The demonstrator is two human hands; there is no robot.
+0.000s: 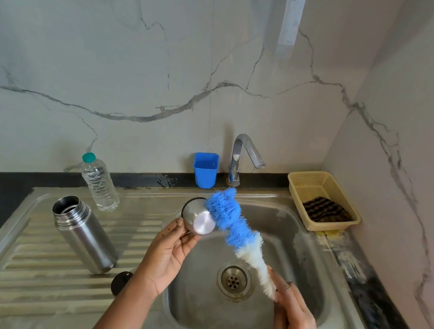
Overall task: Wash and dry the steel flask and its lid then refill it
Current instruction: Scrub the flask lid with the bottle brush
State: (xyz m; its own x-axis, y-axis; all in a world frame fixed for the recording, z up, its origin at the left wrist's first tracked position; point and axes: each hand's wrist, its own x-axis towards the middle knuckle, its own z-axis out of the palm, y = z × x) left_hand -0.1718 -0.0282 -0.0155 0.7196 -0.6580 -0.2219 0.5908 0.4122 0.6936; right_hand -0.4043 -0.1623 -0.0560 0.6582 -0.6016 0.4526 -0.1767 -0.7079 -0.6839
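We see two bare forearms, left hand (170, 252) and right hand (293, 318); no sleeves, rings or watch visible.

You find no text, brand or number to read here. The flask (86, 235) has plain steel with no mark. The water bottle (99, 183) carries no label. The blue cup (205, 169) and the basket (323, 200) show no sign too.
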